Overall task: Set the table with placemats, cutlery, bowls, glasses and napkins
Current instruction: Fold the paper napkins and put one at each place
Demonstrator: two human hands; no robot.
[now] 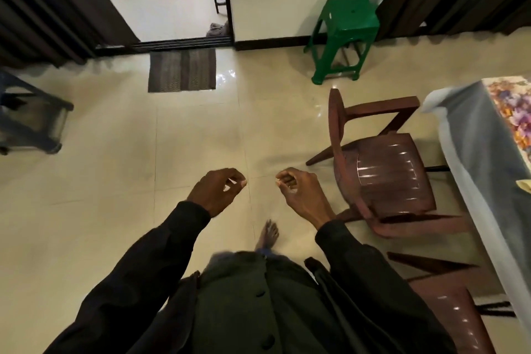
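Standing on the tiled floor [115,181], the person is turned partly away from the table [471,135]. It runs along the right edge of the view under a grey cloth, well apart from both hands. Two brown plastic chairs [393,175] stand beside it. A floral placemat [514,112] lies on the table's far corner, cut off by the frame.

The left hand [218,190] and right hand [298,192] hang before the body, near each other but not touching. Their fingers are loosely curled and hold nothing.

Judgement: this is a fetching step between placings. The next move calls for reaching the store of cutlery, bowls or glasses, which is not in view, and taking up a load.

Most of the tabletop lies outside the frame, so the number of places laid cannot be told. A pale yellow scrap [524,184] at the right edge may be a napkin, but too little of it shows.
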